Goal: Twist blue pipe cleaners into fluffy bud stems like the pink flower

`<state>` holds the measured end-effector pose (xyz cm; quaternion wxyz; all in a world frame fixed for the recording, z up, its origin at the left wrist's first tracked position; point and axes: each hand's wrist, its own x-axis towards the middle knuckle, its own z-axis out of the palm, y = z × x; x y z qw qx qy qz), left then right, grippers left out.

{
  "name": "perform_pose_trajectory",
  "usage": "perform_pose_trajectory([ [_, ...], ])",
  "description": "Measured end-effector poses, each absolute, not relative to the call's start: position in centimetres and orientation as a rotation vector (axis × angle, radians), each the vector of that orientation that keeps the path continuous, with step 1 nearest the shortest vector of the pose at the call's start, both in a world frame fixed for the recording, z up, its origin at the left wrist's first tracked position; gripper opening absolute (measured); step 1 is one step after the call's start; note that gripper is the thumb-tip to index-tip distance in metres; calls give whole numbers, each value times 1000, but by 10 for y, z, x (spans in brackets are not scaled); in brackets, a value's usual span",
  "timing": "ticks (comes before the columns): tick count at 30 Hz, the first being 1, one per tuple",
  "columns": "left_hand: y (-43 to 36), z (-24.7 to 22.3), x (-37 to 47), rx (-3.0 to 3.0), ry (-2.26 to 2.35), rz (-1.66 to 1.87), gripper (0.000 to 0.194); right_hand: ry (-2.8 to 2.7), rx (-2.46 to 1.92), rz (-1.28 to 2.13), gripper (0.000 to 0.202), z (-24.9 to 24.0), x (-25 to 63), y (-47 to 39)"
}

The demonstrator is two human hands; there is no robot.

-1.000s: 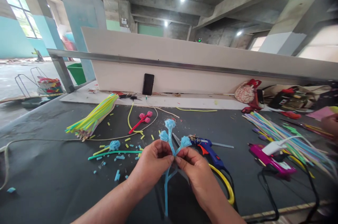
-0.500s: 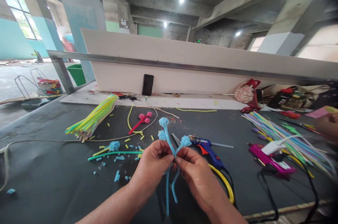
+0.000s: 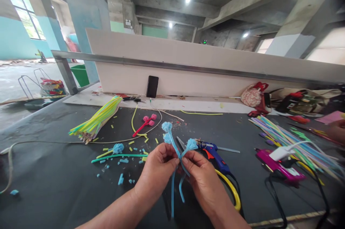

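Light-blue pipe-cleaner flowers (image 3: pixel 174 142) with fluffy round heads are pinched where their stems cross, between my left hand (image 3: pixel 159 162) and my right hand (image 3: pixel 198 168). Two heads lean left and one leans right; the loose stem ends hang below my fingers. Both hands are closed, thumbs against the stems. Just behind them a scissors blade (image 3: pixel 181 143) points up, its yellow handle (image 3: pixel 231 189) showing past my right hand. A blue glue gun (image 3: pixel 217 155) lies to the right. Left of my hands are another blue pompom flower (image 3: pixel 118 148) and a green pipe cleaner (image 3: pixel 118 156).
A yellow-green pipe-cleaner bundle (image 3: pixel 98 118) and a red flower sprig (image 3: pixel 144 124) lie further back. A phone (image 3: pixel 152 86) leans on the board. On the right are a magenta power strip (image 3: pixel 280 167), pastel pipe cleaners (image 3: pixel 283 139) and another person's hand (image 3: pixel 335 132).
My right hand has shifted its grip on the right stem, whose lower end now swings slightly rightward. The whole view has moved a little. The other person's hand has lowered.
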<state>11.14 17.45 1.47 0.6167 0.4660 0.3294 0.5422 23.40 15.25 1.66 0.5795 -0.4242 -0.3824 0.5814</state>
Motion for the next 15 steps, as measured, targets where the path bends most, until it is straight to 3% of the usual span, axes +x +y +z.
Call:
perform_pose_trajectory([
  [7, 174, 17, 107, 1300, 898, 1172, 4, -1064, -1275, 1047, 19, 21, 239, 150],
  [15, 177, 18, 99, 1345, 942, 1124, 14, -1126, -1255, 1002, 18, 15, 235, 149],
])
